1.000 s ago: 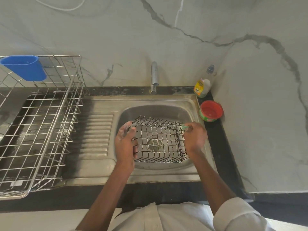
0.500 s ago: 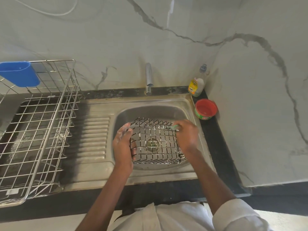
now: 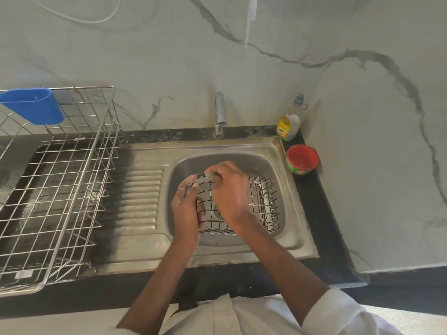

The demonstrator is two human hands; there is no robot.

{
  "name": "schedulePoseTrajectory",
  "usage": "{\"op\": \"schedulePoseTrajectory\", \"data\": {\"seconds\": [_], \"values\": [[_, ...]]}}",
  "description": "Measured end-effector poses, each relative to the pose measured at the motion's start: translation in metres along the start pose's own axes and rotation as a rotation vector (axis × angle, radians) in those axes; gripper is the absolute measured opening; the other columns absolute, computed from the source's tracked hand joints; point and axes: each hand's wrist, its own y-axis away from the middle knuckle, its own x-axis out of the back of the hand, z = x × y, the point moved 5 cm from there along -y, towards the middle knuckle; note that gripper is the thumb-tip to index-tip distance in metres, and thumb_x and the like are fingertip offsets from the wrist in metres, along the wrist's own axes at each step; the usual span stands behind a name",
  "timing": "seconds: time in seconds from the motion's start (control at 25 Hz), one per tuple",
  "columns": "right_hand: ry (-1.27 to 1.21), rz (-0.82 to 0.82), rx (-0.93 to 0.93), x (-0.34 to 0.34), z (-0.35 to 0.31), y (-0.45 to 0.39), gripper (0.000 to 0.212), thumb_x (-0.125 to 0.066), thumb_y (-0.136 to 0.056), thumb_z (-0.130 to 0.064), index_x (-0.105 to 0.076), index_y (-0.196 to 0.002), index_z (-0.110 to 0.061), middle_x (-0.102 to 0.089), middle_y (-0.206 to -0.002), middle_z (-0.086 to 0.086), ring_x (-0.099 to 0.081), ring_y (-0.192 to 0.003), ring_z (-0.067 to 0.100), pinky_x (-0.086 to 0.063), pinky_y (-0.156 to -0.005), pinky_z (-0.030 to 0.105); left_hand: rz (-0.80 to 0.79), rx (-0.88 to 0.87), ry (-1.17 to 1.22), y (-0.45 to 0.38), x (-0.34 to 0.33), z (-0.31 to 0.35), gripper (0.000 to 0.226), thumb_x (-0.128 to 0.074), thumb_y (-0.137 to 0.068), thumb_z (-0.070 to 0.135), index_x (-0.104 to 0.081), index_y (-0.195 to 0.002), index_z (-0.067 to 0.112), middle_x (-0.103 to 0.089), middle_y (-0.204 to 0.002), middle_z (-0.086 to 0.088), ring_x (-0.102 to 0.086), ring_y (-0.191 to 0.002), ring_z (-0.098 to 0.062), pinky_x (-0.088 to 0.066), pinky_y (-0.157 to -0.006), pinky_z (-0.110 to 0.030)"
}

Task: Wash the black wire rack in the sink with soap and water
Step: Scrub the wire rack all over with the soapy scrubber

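The black wire rack (image 3: 262, 204) sits in the steel sink (image 3: 287, 228) basin, tilted up a little on its left side. My left hand (image 3: 186, 209), flecked with white suds, grips the rack's left edge. My right hand (image 3: 229, 189) lies across the rack's top left part with its fingers pinched on a small green scrub pad (image 3: 209, 174) pressed against the far left corner wires. The rack's middle is hidden under my right hand. No water runs from the tap (image 3: 219, 114).
A large steel dish-drying basket (image 3: 55, 189) with a blue plastic cup (image 3: 33, 108) stands left of the ribbed drainboard. A dish-soap bottle (image 3: 289, 123) and a red-lidded green tub (image 3: 301, 159) sit at the sink's back right corner. Marble walls close in behind and right.
My right hand has crossed from the rack's right edge over to its far left corner with the green pad. The left hand stays on the left edge.
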Motion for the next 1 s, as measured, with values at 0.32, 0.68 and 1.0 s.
{"op": "schedulePoseTrajectory", "data": {"seconds": [0.32,0.68,1.0], "values": [[-0.046,0.067,0.01,0.0,0.008,0.016,0.03,-0.067,-0.086,0.01,-0.082,-0.095,-0.015,-0.076,-0.092,-0.004,-0.069,-0.084,0.011,-0.059,-0.073,0.029,-0.063,0.015,0.007,0.006,-0.007,-0.006,0.022,-0.054,-0.108,0.029,-0.069,-0.124,0.026,-0.043,-0.058,-0.006,-0.036,-0.041,-0.015,-0.026,-0.039,-0.021],[0.186,0.135,-0.434,0.053,0.113,0.009,0.029,-0.062,-0.092,0.005,-0.078,-0.108,-0.014,-0.076,-0.102,0.003,-0.063,-0.08,0.008,-0.035,-0.061,0.002,-0.077,-0.077,0.035,0.011,0.005,0.003,0.027,-0.059,-0.108,0.027,-0.069,-0.131,0.038,-0.051,-0.061,0.002,-0.04,-0.042,-0.013,-0.034,-0.035,-0.024],[0.004,0.108,0.131,0.015,0.0,0.003,0.034,-0.062,-0.086,0.017,-0.079,-0.093,-0.011,-0.075,-0.096,0.0,-0.068,-0.09,0.013,-0.053,-0.079,0.014,-0.056,-0.117,0.014,0.011,-0.003,0.002,0.024,-0.063,-0.106,0.021,-0.073,-0.125,0.033,-0.055,-0.079,-0.002,-0.037,-0.043,-0.011,-0.03,-0.034,-0.024]]}}
